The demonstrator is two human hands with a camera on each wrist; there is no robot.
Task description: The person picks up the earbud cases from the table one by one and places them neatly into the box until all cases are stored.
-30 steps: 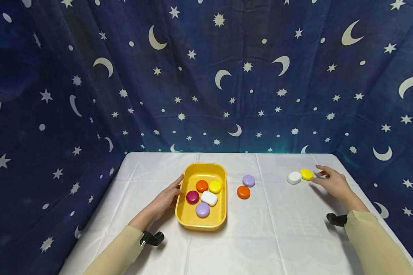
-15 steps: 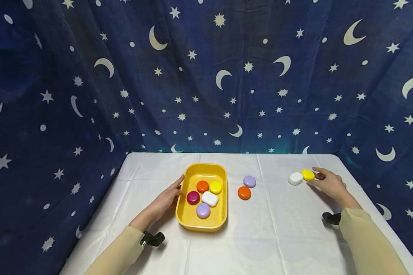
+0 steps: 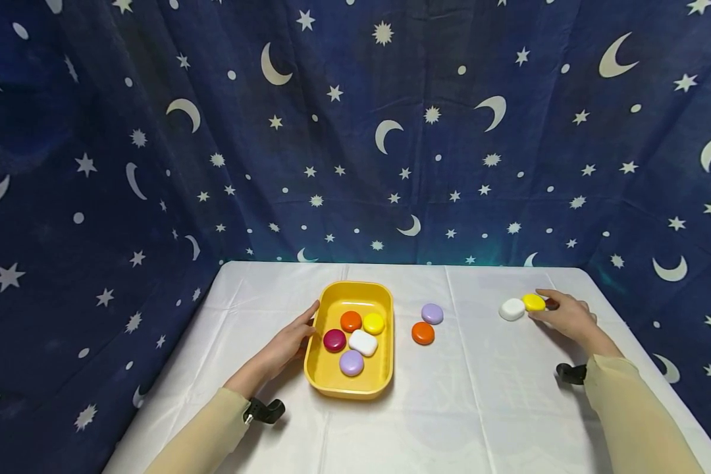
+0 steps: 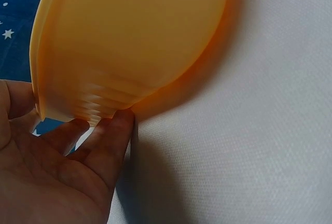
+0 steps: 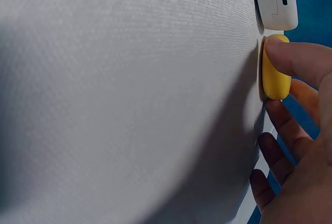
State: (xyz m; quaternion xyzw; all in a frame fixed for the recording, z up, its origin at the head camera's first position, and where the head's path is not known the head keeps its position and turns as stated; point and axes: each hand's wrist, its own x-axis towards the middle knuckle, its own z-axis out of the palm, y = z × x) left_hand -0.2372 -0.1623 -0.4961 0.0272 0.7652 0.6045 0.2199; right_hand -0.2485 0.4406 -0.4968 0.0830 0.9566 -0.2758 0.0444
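My right hand (image 3: 569,318) pinches a yellow rounded disc (image 5: 276,76) at the far right of the table, thumb on one face and fingers behind its edge. Beside it, at its left in the head view, lies a white rounded case (image 3: 512,309); the right wrist view shows a small oval port in its end. My left hand (image 3: 284,347) rests against the left side of a yellow tray (image 3: 349,388), fingertips on its outer wall and one at the rim. Inside are orange (image 3: 351,321), yellow (image 3: 373,323), dark pink (image 3: 334,340) and lilac (image 3: 351,363) discs and a white rounded case (image 3: 363,343).
Between the tray and my right hand lie a lilac disc (image 3: 432,313) and an orange disc (image 3: 423,333). White cloth covers the table (image 3: 415,421). A dark blue curtain (image 3: 332,217) with moons and stars stands along the back and sides.
My right hand has moved left onto the yellow disc and now pinches it. The left hand and the tray hold their place; the whole head view has shifted slightly.
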